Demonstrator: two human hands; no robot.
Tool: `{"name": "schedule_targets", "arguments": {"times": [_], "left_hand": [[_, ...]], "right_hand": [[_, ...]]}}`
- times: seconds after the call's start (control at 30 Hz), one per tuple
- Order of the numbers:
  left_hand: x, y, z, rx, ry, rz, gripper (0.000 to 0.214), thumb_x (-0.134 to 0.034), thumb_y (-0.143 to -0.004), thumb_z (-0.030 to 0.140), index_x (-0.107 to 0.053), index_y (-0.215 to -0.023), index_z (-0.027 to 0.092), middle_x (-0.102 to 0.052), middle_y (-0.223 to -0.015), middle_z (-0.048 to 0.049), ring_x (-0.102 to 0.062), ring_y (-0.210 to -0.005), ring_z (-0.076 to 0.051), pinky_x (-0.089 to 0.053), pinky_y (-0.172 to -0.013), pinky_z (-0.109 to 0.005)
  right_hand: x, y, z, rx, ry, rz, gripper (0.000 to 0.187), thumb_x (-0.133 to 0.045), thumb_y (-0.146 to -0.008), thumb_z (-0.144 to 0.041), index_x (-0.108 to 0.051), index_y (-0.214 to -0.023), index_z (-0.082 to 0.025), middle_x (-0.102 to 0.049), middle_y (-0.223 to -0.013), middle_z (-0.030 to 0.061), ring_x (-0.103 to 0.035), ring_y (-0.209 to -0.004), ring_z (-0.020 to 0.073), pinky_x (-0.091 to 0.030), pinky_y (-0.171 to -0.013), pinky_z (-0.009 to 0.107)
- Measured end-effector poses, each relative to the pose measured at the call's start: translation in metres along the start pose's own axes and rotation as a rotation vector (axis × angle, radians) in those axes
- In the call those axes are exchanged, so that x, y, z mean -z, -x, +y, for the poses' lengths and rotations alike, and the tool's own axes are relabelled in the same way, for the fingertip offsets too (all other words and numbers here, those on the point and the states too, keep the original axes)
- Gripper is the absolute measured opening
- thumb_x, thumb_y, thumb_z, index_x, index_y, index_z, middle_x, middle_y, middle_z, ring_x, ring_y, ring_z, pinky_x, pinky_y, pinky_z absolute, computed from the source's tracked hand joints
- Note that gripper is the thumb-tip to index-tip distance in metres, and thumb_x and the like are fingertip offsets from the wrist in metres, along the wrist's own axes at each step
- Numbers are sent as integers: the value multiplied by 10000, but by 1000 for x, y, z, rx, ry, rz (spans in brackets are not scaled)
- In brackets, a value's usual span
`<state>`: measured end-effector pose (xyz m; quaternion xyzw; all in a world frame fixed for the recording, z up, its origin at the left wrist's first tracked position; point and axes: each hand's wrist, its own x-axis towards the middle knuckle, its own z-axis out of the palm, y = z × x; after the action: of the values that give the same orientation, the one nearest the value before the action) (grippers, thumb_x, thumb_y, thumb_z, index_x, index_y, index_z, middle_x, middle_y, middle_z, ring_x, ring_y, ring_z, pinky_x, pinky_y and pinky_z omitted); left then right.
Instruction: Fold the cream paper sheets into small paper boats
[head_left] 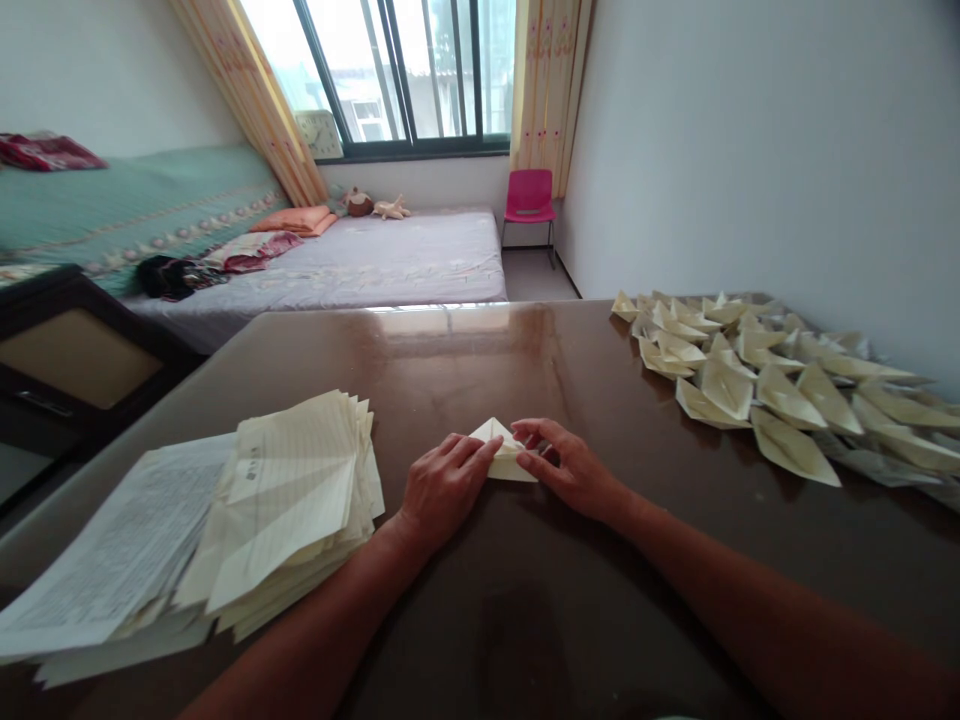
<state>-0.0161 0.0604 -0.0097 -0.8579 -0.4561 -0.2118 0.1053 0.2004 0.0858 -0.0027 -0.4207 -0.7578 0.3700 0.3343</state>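
A small folded cream paper (501, 447) lies on the dark brown table (480, 370) in front of me. My left hand (444, 487) rests flat on the table with its fingertips pressing the paper's left edge. My right hand (570, 468) pinches the paper's right side with thumb and fingers curled over it. To my left sits a fanned stack of lined cream sheets (285, 510) on top of printed white sheets (112, 550). To my right lies a pile of several finished folded paper boats (757, 385).
The table ends at a far edge, beyond which are a bed with a pale cover (375, 260), a pink chair (529, 200) and a window (405, 70). A white wall (750, 150) runs along the right. A dark cabinet (67, 350) stands at the left.
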Motion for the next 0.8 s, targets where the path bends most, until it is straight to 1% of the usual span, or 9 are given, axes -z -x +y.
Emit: {"name": "schedule_targets", "arguments": {"times": [0.13, 0.2, 0.27, 0.37, 0.47, 0.53, 0.67, 0.73, 0.8], "left_hand": [[1, 1, 1, 30, 34, 89, 316, -491, -931, 246, -568, -1237, 256, -670, -976, -12, -589, -868, -138, -462, -716, -245], [1, 1, 2, 34, 46, 108, 308, -500, -926, 238, -578, -1224, 254, -673, -980, -8, -593, -871, -135, -464, -723, -242], [1, 0, 3, 31, 57, 107, 307, -499, -927, 237, -580, -1223, 249, -676, -976, -9, -596, -868, -133, -467, -726, -239], [0, 0, 5, 23, 74, 78, 309, -487, -933, 241, -578, -1228, 252, -682, -961, -10, -599, -857, -129, -469, -718, -232], [-1, 0, 7, 35, 81, 55, 305, -480, -938, 251, -577, -1227, 265, -686, -949, -2, -598, -847, -127, -465, -704, -229], [-1, 0, 7, 47, 90, 38, 297, -478, -940, 259, -579, -1219, 270, -685, -944, 2, -596, -843, -128, -462, -696, -229], [2, -1, 8, 68, 125, 43, 237, -495, -931, 272, -630, -1126, 263, -671, -929, -6, -580, -853, -130, -456, -695, -224], [4, -2, 8, 69, 135, 60, 194, -513, -921, 284, -659, -1048, 267, -658, -932, -11, -564, -869, -135, -454, -699, -225], [6, -3, 9, 63, 144, 53, 174, -516, -918, 290, -667, -1000, 265, -647, -933, -16, -550, -873, -141, -453, -701, -230]], "right_hand": [[-5, 2, 5, 79, 54, 3, 737, -723, -713, -473, -438, -1339, -208, -517, -1310, 131, -520, -1159, 249, -475, -925, 388], [-8, 3, 8, 101, 65, 1, 777, -736, -703, -449, -407, -1366, -211, -481, -1367, 132, -484, -1225, 262, -419, -1013, 424], [-10, 4, 9, 103, 59, -4, 717, -702, -744, -403, -405, -1368, -212, -502, -1360, 121, -492, -1231, 254, -397, -1040, 422], [-9, 4, 8, 72, 44, -20, 585, -602, -819, -304, -411, -1364, -210, -585, -1274, 97, -574, -1134, 223, -454, -975, 379], [-7, 5, 4, 90, 40, -39, 553, -562, -824, -227, -423, -1359, -203, -577, -1295, 85, -574, -1133, 209, -446, -977, 350], [-7, 5, 2, 103, 36, -43, 533, -571, -822, -230, -452, -1341, -205, -579, -1295, 77, -584, -1109, 204, -444, -971, 338], [-7, 5, -2, 51, 15, -39, 357, -535, -878, -312, -571, -1216, -204, -688, -1050, 39, -640, -865, 168, -492, -816, 290], [-7, 5, -3, 58, 0, -30, 322, -536, -884, -326, -594, -1177, -207, -691, -1027, 31, -635, -872, 164, -482, -817, 280], [-7, 5, -3, 80, -14, -32, 345, -588, -854, -331, -589, -1179, -214, -684, -1056, 27, -629, -917, 169, -471, -842, 280]]}}
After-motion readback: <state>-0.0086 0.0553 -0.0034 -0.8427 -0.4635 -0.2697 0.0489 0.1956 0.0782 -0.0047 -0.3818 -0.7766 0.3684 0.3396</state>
